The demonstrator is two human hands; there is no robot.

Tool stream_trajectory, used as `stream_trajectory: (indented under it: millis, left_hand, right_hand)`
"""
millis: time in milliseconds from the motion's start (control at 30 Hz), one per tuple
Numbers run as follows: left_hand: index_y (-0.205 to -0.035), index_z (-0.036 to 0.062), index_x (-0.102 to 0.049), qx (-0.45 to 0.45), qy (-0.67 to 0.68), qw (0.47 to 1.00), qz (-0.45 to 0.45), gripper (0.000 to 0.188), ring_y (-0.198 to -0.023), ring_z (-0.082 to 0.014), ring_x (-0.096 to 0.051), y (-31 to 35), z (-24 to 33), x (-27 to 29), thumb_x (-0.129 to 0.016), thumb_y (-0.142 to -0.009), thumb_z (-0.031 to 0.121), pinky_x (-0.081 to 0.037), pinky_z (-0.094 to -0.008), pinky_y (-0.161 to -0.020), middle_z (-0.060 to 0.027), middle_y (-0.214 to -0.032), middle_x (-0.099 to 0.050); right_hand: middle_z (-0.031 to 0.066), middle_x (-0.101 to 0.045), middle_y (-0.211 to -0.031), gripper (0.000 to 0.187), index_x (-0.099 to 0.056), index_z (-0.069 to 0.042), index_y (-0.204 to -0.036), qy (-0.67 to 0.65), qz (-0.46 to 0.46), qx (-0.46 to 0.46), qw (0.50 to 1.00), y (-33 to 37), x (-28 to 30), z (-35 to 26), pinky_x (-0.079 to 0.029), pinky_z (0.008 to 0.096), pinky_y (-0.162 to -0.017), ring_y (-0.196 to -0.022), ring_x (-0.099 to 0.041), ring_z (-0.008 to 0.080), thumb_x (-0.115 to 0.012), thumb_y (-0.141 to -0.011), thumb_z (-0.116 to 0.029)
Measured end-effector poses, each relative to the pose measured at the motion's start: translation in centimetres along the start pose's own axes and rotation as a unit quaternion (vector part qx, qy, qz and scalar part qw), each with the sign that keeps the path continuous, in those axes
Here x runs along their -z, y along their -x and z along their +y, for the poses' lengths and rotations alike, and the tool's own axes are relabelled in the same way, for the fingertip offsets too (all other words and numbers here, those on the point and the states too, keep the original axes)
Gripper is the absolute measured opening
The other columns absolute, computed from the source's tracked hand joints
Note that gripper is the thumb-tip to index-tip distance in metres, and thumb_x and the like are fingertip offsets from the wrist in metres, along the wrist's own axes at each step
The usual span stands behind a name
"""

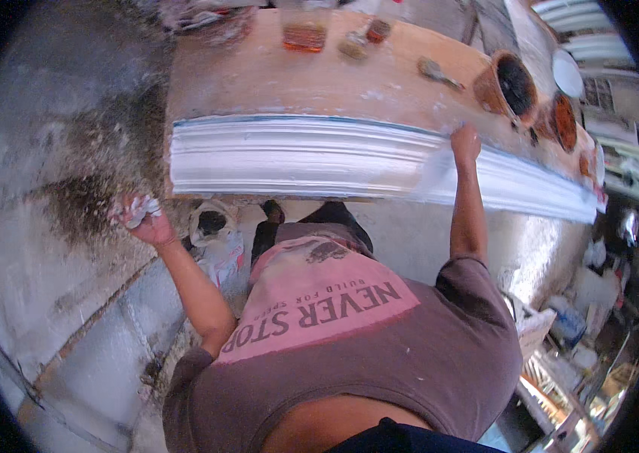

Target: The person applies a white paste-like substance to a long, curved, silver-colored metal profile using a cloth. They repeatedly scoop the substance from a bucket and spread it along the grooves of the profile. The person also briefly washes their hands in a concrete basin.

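A long white ridged moulding (289, 160) lies along the near edge of a wooden table (236, 87), with a thin blue line on its far edge. My right hand (466, 142) is closed in a fist at that far edge, right of the middle. Whatever it grips is mostly hidden; a small bluish bit shows at the fingers. A blurred, pale translucent patch lies on the moulding just left of my right forearm. Off the table's left end, my left hand (152, 226) is raised with fingers curled around a whitish lump (138, 208), its material unclear.
Toward the back of the table stand a container of orange liquid (304, 38), brushes (434, 71) and a brown bucket (514, 87). A reddish-brown bowl (563, 122) sits at the right. Below the table's left end is a pale sack (214, 226). Clutter lines the right side.
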State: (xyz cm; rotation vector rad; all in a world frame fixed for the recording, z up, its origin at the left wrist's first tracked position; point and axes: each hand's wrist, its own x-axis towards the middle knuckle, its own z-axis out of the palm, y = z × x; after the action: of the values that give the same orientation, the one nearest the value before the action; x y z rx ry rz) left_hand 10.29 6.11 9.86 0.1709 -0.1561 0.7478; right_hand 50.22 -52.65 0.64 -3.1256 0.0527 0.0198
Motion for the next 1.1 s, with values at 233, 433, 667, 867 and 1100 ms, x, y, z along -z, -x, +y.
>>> stream_trajectory:
  millis: [233, 433, 667, 867, 1100]
  left_hand:
    - [-0.114, 0.0026, -0.05, 0.018, 0.064, 0.997, -0.031, 0.026, -0.06, -0.0129, -0.044, 0.8, 1.1, -1.3, -0.048, -0.094, 0.02, -0.04, -0.0275, -0.057, -0.0033, -0.071, -0.044]
    - [-0.11, 0.0032, -0.055, -0.054, -0.058, 0.962, 0.263, 0.025, -0.076, -0.0204, -0.059, 2.8, 3.3, 0.4, -0.05, -0.093, 0.02, -0.05, -0.0339, -0.067, -0.0099, -0.087, -0.059]
    - [-0.106, 0.0003, -0.058, 0.009, 0.042, 0.952, 0.302, 0.026, -0.108, -0.0319, -0.056, 6.4, 8.5, 6.7, -0.042, -0.095, 0.016, -0.045, -0.044, -0.098, -0.0176, -0.112, -0.061]
    - [-0.111, 0.0003, -0.056, -0.099, 0.003, 0.916, 0.388, 0.027, -0.107, -0.0313, -0.057, 9.3, 10.5, 8.7, -0.041, -0.095, 0.016, -0.046, -0.0451, -0.096, -0.0165, -0.112, -0.06]
    - [-0.105, -0.0037, -0.058, -0.189, -0.033, 0.887, 0.42, 0.026, -0.099, -0.0299, -0.06, 12.8, 6.7, 6.5, -0.044, -0.094, 0.015, -0.049, -0.0422, -0.094, -0.0172, -0.106, -0.062]
  right_hand:
    - [0.0199, -0.062, -0.082, 0.015, -0.063, -0.002, -0.082, -0.101, -0.027, 0.255, 0.961, 8.8, -4.4, -26.9, -0.049, 0.0478, -0.069, -0.077, -0.061, 0.0382, -0.053, -0.075, -0.011]
    - [0.0243, -0.063, -0.082, 0.014, -0.064, 0.002, -0.08, -0.242, -0.097, 0.37, 0.892, 19.2, -2.6, -53.9, -0.051, 0.0482, -0.069, -0.079, -0.062, 0.0413, -0.057, -0.071, -0.007]
    - [0.0215, -0.065, -0.09, 0.034, -0.066, -0.004, -0.096, -0.294, -0.173, 0.568, 0.749, 21.5, -2.5, -66.5, -0.051, 0.0464, -0.073, -0.082, -0.063, 0.0389, -0.066, -0.075, -0.031]
    - [0.0171, -0.063, -0.102, 0.045, -0.063, -0.006, -0.106, -0.092, -0.276, 0.754, 0.589, 28.2, 2.4, -59.5, -0.053, 0.0435, -0.073, -0.086, -0.063, 0.0351, -0.066, -0.074, -0.038]
    - [0.0156, -0.061, -0.092, 0.016, -0.064, -0.004, -0.083, -0.061, -0.075, 0.854, 0.511, 30.6, -1.4, -58.9, -0.053, 0.041, -0.07, -0.083, -0.064, 0.0324, -0.06, -0.075, -0.017]
